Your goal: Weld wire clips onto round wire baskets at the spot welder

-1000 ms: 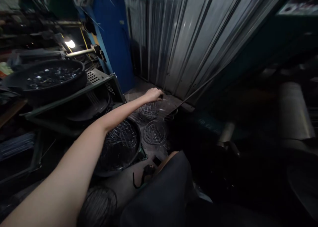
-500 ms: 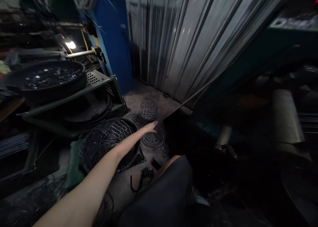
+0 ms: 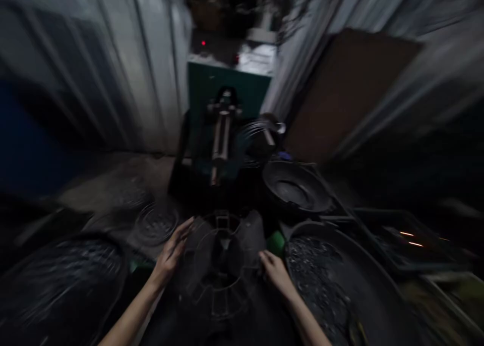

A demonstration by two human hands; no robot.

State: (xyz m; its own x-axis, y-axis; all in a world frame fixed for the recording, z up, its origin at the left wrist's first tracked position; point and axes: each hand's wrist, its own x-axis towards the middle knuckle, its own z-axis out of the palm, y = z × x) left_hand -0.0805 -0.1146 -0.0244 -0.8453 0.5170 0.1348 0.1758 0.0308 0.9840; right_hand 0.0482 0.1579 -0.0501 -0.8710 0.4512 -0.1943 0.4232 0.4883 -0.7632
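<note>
A round wire frame [image 3: 220,315], with an inner ring, an outer ring and small rectangular loops, is in front of my body between my hands. My left hand [image 3: 170,257] is at its left side, fingers stretched out and apart from the palm; whether they touch the wire is blurred. On the right, my right hand [image 3: 275,271] has its fingers curled closed, between the frame and a large black basin [image 3: 372,275]. Anything inside those fingers is hidden. Small dark metal pieces [image 3: 317,265] lie in that basin.
A green machine [image 3: 202,86] with a metal shaft stands ahead. Wire racks [image 3: 157,224] lie on the floor to the left, behind a dark tub of wirework [image 3: 75,265]. Another black basin [image 3: 298,187] is at the right. Corrugated metal walls [image 3: 132,68] rise behind.
My view has swung right from the blue cabinet to the green machine. My left arm has drawn back from the floor racks, and my right hand and the wire frame have come into view.
</note>
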